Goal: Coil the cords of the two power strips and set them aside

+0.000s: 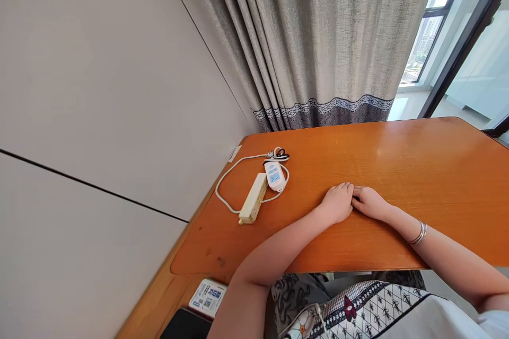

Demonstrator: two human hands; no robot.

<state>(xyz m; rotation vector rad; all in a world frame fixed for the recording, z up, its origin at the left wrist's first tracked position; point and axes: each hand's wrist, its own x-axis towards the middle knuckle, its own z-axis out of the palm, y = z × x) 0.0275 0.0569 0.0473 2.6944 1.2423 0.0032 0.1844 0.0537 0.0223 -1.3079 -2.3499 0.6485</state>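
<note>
Right of centre, table (417,169): left hand (337,203), right hand (369,203) meet, relaxed, nothing visibly grasped | forearm support likely steadies both | left of centre: power strip (253,198), white socket unit (274,176)

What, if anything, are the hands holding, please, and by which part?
Nothing visible is held; the left hand and right hand rest together on the wooden table.

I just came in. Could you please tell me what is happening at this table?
Someone sits with the left hand and right hand resting on the wooden table, touching each other. No object shows in either hand. Off to their left lie a long power strip and a smaller white socket unit, with a pale cable looping around them. Nobody is handling those.
</note>
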